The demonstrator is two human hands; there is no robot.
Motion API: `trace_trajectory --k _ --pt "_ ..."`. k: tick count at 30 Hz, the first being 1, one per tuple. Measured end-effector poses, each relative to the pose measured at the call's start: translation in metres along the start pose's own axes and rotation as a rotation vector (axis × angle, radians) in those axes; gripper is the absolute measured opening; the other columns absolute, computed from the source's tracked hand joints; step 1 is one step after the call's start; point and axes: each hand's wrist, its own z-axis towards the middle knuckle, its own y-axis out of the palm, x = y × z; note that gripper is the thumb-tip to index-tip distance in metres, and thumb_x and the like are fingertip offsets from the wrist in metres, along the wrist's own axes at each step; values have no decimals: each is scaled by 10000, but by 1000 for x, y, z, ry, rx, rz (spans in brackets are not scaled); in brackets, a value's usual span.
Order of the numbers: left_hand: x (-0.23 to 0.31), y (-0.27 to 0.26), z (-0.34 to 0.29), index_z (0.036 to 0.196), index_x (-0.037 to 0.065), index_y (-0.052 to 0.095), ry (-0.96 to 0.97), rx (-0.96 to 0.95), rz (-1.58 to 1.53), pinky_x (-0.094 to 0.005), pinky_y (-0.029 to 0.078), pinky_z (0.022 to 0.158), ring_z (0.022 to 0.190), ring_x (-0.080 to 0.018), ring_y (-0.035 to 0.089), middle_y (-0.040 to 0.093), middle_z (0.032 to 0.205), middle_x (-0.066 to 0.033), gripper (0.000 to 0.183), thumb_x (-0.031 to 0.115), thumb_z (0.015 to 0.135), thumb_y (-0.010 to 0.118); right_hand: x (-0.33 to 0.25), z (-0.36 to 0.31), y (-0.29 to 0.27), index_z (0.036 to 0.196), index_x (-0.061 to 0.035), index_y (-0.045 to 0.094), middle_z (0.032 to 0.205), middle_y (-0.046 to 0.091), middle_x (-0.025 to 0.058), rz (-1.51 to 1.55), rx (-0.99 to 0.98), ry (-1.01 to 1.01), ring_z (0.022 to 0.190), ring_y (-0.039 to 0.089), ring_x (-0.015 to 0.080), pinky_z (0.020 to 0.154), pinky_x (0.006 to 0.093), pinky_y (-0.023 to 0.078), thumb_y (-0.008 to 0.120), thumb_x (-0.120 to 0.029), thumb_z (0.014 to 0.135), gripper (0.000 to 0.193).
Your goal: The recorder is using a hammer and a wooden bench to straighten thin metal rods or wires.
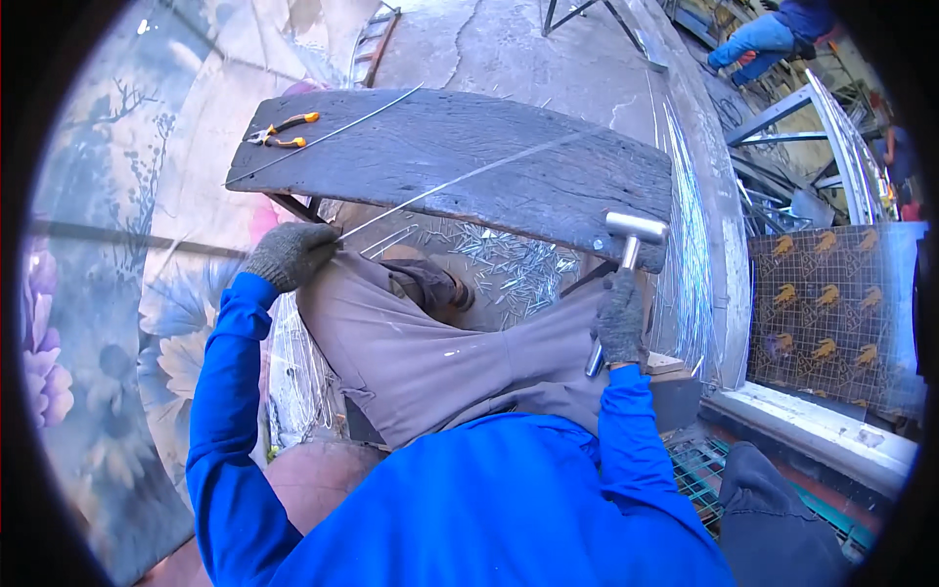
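In a grey glove, my left hand (290, 257) is closed round the near end of a thin metal rod (460, 180). The rod slants up to the right and lies across a dark, worn wooden bench (411, 127). My right hand (620, 321), gloved too, grips the handle of a hammer (636, 231). Its silvery head is over the bench's right end; I cannot tell whether it touches the wood. Pliers (284, 130) with orange and black handles lie open-jawed at the bench's left end. Beside them a second thin rod (333, 131) rests slantwise on the wood.
Many short cut metal pieces (509, 269) litter the floor under the bench. A bundle of long thin rods (691, 235) lies to the right. Farther right are a metal frame (822, 147) and a patterned board (817, 313). Another person (768, 44) is at the far right. A flowered sheet (108, 323) hangs left.
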Motion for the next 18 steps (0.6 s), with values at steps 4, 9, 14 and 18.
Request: trace_trajectory --k 4,9,14,18 --pt "121 -32 37 1094 42 665 -205 -303 -870 -319 516 727 797 -177 655 670 837 -96 267 258 957 586 -33 -15 -15 979 -95 576 596 450 6 161 93 171 400 455 124 326 289 401 411 -577 988 509" --pt "226 22 48 1151 28 584 -238 -404 -1955 -209 425 456 616 -78 557 599 807 -33 255 216 979 578 -28 -7 -11 1029 -101 596 681 510 18 137 53 178 479 502 124 358 295 436 413 -570 987 505" --pt "291 21 80 1161 34 568 -16 -531 -2677 -232 503 485 651 -129 618 616 850 -41 250 230 1018 510 43 26 -3 1059 -64 611 702 547 79 121 63 -287 503 530 167 403 343 441 408 -569 992 548" --pt "296 18 97 1173 26 569 -63 -290 -2633 -336 612 672 784 -184 684 680 991 -100 254 213 1022 488 -8 2 -8 1004 -91 623 611 498 25 224 50 181 467 474 116 394 297 381 391 -516 1020 485"
